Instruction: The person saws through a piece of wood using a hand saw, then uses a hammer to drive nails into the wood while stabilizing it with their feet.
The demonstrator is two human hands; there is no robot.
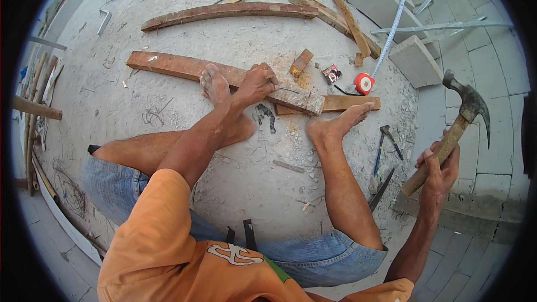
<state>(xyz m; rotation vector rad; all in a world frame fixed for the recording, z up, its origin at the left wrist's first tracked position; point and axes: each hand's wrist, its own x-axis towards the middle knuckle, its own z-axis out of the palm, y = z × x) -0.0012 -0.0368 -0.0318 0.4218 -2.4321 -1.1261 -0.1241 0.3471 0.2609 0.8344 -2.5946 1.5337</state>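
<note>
A reddish-brown wooden beam [168,64] lies slantwise on the dusty ground, its near right end resting by a shorter wooden board [352,102]. My left hand [257,82] is closed over the beam, pinching a thin dark nail [288,90] that points right along the top face. One of my bare feet [215,85] presses on the beam beside that hand; the other foot [341,125] touches the short board. Raised out to the right, my right hand [439,170] grips a claw hammer [467,106] by its wooden handle, head up.
A red and white tape measure [364,83], its blade pulled out, lies beyond the board near a small packet [331,73]. Pincers [386,148] and a dark blade [382,190] are by my right leg. Farther off lie another beam [229,12] and pale blocks [417,61].
</note>
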